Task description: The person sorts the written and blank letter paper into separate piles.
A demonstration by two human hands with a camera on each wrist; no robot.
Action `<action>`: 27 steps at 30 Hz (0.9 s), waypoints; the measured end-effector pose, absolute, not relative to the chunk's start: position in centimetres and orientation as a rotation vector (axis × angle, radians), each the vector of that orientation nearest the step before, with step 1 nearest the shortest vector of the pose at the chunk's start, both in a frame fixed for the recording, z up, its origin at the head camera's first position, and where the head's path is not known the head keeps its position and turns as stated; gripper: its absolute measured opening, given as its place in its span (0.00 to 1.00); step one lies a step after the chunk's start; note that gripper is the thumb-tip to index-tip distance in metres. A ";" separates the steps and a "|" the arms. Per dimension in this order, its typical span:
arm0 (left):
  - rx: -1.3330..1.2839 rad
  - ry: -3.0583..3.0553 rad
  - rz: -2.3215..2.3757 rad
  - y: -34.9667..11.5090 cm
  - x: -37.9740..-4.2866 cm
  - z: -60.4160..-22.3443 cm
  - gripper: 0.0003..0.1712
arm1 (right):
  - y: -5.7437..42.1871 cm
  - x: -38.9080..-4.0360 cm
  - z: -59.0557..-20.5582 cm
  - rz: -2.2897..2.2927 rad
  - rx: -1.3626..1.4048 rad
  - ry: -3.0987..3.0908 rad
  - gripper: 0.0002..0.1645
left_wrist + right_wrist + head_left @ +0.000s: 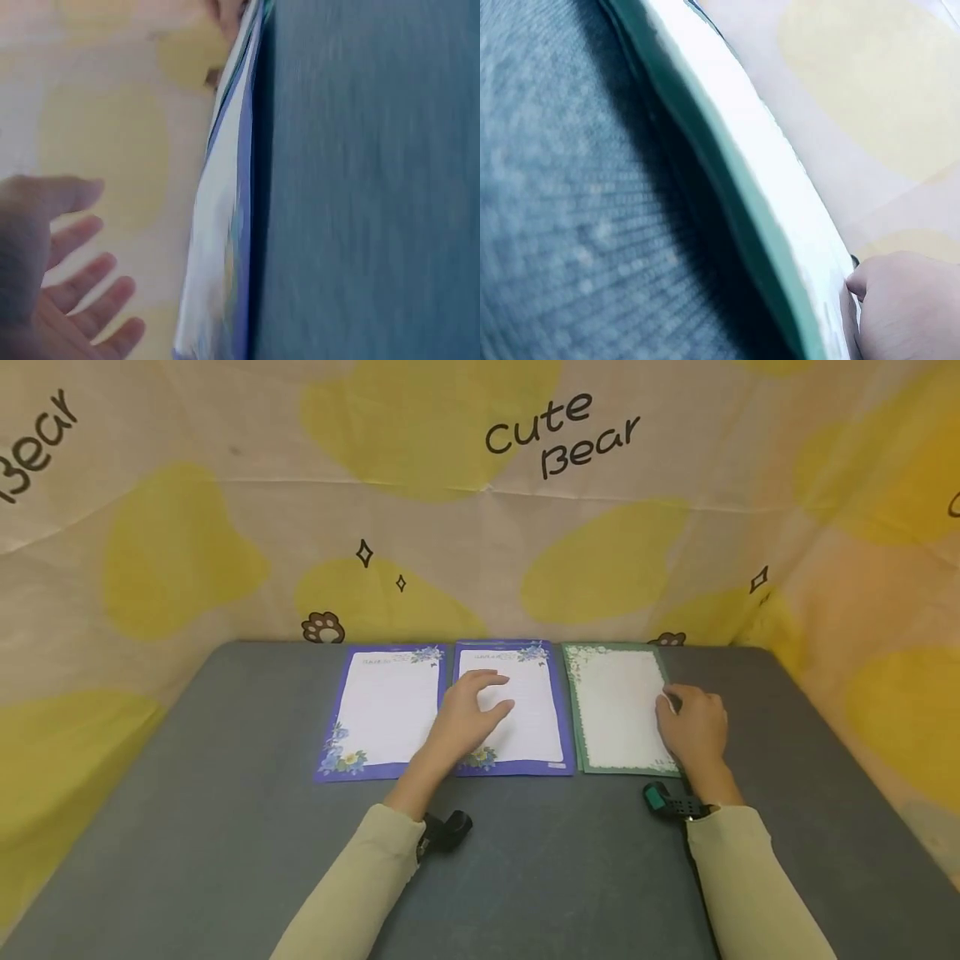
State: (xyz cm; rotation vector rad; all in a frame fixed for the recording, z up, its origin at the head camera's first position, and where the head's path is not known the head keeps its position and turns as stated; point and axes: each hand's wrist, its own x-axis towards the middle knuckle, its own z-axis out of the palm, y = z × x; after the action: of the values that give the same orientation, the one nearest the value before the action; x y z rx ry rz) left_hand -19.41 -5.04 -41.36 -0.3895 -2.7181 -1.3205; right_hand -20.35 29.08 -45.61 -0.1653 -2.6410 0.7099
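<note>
Three floral-bordered letter papers lie side by side: a purple-edged sheet at left, another purple-edged sheet in the middle and a green-edged sheet at right. My left hand hovers over the middle sheet, thumb and fingers spread apart with nothing between them. In the left wrist view, that hand's fingers show relaxed and bare. At the right edge of the green-edged sheet, my right hand pinches the paper between thumb and curled fingers. The right wrist view shows the thumb on the white face of that sheet.
The papers lie toward the far edge of a dark grey table. Behind it hangs a pale cloth with yellow patches and printed words. Black camera straps sit on both wrists, below light sleeves.
</note>
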 end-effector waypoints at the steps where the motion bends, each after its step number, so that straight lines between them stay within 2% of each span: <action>1: -0.377 -2.716 -1.297 -5.7 -19.5 -41.5 0.23 | 29.1 -20.3 -45.6 0.705 -0.157 -2.640 0.21; 14: -0.405 -2.803 -1.002 -9.9 -21.0 -43.7 0.35 | 27.6 -20.6 -44.1 0.654 -0.131 -2.528 0.22; 21: -0.462 -2.821 -0.869 -10.6 -21.2 -44.9 0.38 | 22.5 -21.2 -44.6 0.845 0.318 -2.459 0.21; 27: -0.505 -2.874 -0.817 -10.4 -21.2 -45.2 0.35 | 19.9 -20.9 -44.8 0.781 0.620 -2.699 0.32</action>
State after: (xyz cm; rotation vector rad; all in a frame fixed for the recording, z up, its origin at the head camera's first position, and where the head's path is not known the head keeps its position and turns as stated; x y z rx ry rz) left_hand -21.23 -10.43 -45.18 -0.5054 -2.8740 -0.8170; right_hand -20.86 19.91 -44.75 0.6200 -2.6988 0.7808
